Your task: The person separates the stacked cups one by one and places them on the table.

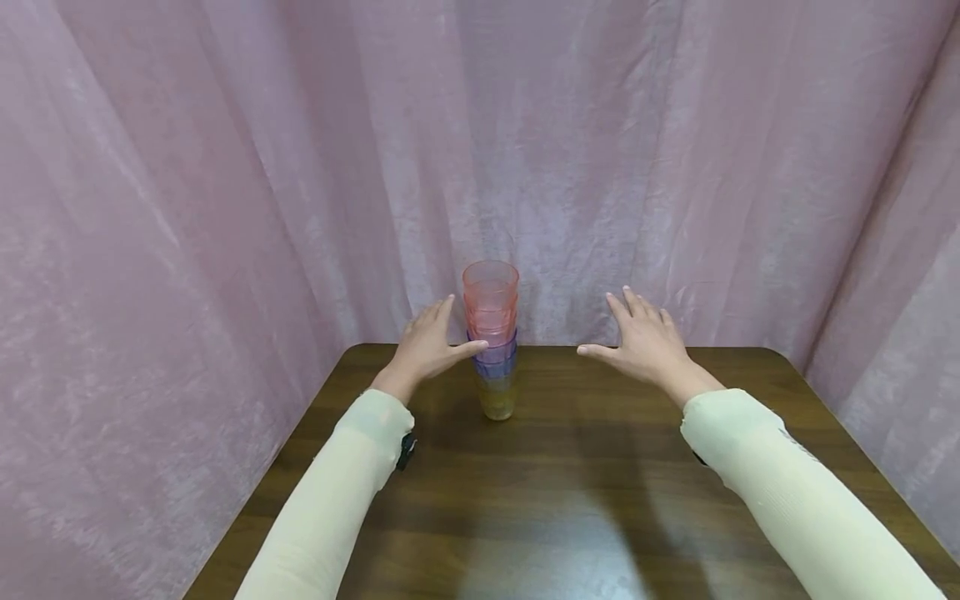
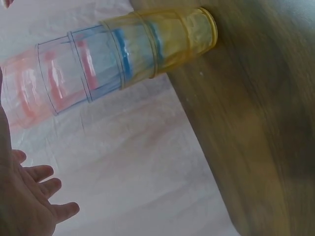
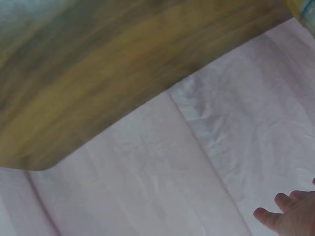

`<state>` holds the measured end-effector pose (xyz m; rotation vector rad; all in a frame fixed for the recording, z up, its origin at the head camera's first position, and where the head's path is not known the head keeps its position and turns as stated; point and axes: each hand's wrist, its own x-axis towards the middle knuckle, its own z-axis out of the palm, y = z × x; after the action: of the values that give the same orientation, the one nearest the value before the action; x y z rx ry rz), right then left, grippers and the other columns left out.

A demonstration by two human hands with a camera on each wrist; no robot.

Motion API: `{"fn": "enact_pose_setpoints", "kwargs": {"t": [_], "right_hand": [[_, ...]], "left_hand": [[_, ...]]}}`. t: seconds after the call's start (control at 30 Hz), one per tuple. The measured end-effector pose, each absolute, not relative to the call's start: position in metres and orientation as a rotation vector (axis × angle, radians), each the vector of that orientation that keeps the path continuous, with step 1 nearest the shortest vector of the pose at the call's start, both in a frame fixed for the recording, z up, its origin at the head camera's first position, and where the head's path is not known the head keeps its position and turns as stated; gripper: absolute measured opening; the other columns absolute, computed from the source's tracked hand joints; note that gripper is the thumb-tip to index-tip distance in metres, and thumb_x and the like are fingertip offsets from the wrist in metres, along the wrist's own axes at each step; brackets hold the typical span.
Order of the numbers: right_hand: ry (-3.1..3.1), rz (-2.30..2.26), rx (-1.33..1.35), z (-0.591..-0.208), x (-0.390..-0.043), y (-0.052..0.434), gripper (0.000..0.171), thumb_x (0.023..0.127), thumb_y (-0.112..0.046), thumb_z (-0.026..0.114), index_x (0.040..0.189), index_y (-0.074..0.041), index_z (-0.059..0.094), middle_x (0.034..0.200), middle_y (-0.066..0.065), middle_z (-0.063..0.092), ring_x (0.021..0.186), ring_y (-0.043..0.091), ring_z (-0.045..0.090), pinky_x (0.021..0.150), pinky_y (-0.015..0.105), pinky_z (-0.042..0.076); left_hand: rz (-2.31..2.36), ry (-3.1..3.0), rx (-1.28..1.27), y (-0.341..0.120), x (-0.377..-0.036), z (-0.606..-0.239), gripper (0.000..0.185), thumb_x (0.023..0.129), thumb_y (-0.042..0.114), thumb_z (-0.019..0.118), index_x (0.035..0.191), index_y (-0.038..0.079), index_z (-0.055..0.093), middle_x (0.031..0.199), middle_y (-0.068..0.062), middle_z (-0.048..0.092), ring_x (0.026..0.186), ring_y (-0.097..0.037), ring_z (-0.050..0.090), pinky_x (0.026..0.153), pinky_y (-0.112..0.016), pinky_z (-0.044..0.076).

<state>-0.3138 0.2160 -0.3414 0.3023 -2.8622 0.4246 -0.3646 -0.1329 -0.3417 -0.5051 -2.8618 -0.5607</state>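
Note:
A tall stack of nested clear plastic cups stands upright near the table's far edge. Pink cups (image 1: pixel 491 304) form its top, blue-violet cups (image 1: pixel 497 364) its middle and yellow cups (image 2: pixel 172 37) its base. Just left of the stack is my left hand (image 1: pixel 429 346), fingers extended and thumb spread across the stack's front in the head view; whether the thumb touches it I cannot tell. My right hand (image 1: pixel 647 343) hovers well to the right of the cups, fingers spread and holding nothing. Only some fingers and part of the palm show in the right wrist view.
The brown wooden table (image 1: pixel 540 483) has rounded far corners and a glare patch near its front. Pink curtains (image 1: pixel 585 167) hang behind it and along both sides. A dark band (image 1: pixel 406 450) shows at the left sleeve cuff.

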Motion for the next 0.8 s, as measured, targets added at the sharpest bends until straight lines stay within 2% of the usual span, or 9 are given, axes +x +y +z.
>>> {"fn": "enact_pose_setpoints", "kwargs": {"t": [0.17, 0.53, 0.8], "right_hand": [[-2.871, 0.408, 0.341, -0.330, -0.317, 0.208, 0.110, 0.084, -0.078, 0.052, 0.160, -0.009, 0.014, 0.163, 0.023, 0.007, 0.148, 0.044, 0.009, 0.113, 0.067, 0.006], [-2.827, 0.412, 0.372, -0.303, -0.320, 0.191, 0.107, 0.084, -0.076, 0.055, 0.158, -0.008, 0.020, 0.163, 0.022, 0.012, 0.148, 0.042, 0.013, 0.114, 0.066, 0.010], [-2.825, 0.453, 0.395, -0.291, -0.325, 0.171, 0.106, 0.084, -0.076, 0.056, 0.159, -0.009, 0.020, 0.163, 0.020, 0.015, 0.147, 0.042, 0.015, 0.115, 0.065, 0.010]], "left_hand": [[-0.598, -2.853, -0.507, -0.128, -0.365, -0.344, 0.114, 0.079, 0.081, 0.055, 0.160, 0.012, 0.014, 0.161, -0.014, 0.023, 0.148, -0.035, 0.020, 0.117, -0.057, 0.017], [-0.732, -2.805, -0.534, -0.114, -0.373, -0.349, 0.113, 0.079, 0.078, 0.060, 0.159, 0.010, 0.018, 0.161, -0.013, 0.026, 0.147, -0.032, 0.024, 0.117, -0.053, 0.023], [-0.974, -2.748, -0.533, -0.101, -0.374, -0.351, 0.106, 0.079, 0.068, 0.071, 0.156, 0.012, 0.027, 0.157, -0.010, 0.034, 0.143, -0.031, 0.032, 0.113, -0.053, 0.031]]}}
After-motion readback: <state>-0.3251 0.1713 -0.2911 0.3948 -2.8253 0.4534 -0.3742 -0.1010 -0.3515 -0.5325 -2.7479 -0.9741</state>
